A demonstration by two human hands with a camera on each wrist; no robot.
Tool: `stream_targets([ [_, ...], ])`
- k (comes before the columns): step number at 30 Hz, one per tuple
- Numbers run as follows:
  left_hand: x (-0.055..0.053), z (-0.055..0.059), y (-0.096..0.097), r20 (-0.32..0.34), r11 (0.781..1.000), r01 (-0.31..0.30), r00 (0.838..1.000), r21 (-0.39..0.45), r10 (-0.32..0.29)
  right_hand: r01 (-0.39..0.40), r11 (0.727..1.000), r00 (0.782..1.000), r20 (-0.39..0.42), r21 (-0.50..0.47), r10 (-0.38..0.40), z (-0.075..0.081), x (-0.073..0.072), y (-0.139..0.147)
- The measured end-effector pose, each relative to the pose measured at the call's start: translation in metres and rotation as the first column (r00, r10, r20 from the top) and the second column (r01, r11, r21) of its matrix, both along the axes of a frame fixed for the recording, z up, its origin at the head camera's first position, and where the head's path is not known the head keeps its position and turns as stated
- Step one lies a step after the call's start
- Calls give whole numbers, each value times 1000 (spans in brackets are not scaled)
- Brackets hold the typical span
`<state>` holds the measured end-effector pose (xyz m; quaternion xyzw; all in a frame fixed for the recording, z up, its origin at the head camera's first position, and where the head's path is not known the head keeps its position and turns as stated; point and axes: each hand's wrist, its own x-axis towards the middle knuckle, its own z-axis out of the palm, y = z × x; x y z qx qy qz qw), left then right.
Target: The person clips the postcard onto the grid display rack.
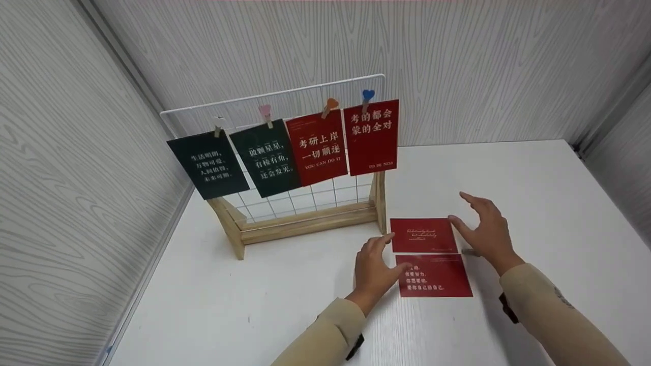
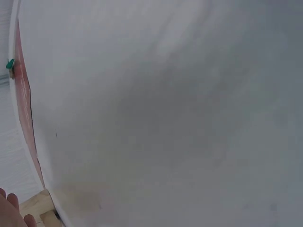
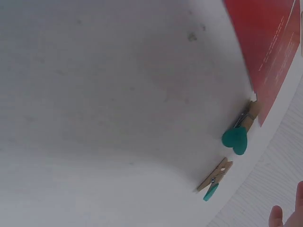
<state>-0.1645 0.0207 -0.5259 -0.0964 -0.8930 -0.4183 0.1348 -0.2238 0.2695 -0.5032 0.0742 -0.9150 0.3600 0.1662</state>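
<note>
Two red cards lie on the white table, the upper card (image 1: pixel 424 235) just above the lower card (image 1: pixel 437 277), both with pale lettering. At their left side is my left hand (image 1: pixel 375 267), thumb and fingers spread apart, its thumb over the lower card's corner. My right hand (image 1: pixel 488 231) hovers at the upper card's right edge, fingers parted and holding nothing. In the right wrist view, a clothespin with a teal heart (image 3: pixel 235 139) lies by a card corner, and a second clothespin (image 3: pixel 215 179) lies close by. Contact between hands and cards is hard to tell.
Behind and to the left stands a wire grid rack (image 1: pixel 305 203) on a wooden base (image 1: pixel 310 223). Two dark green cards (image 1: pixel 208 165) and two red cards (image 1: pixel 371 147) hang from it by coloured clothespins. Pale wood-grain walls (image 1: pixel 483 76) border the table (image 1: pixel 203 305).
</note>
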Motion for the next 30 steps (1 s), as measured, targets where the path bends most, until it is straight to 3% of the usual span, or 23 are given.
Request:
stream_targets([
  [6, 7, -5, 2, 67, 999, 34, 997, -38, -31, -15, 1000, 1000, 18, 11, 15, -6, 7, 15],
  [13, 13, -8, 4, 125, 995, 83, 989, -57, -76, -5, 1000, 995, 101, 25, 3, -13, 14, 32],
  [23, 16, -13, 6, 196, 990, 111, 976, -91, -91, -27, 998, 990, 141, 48, 20, -22, 22, 52],
  [30, 15, -16, 3, 169, 983, 136, 979, -121, -115, -40, 998, 984, 177, 58, 29, -24, 23, 61],
])
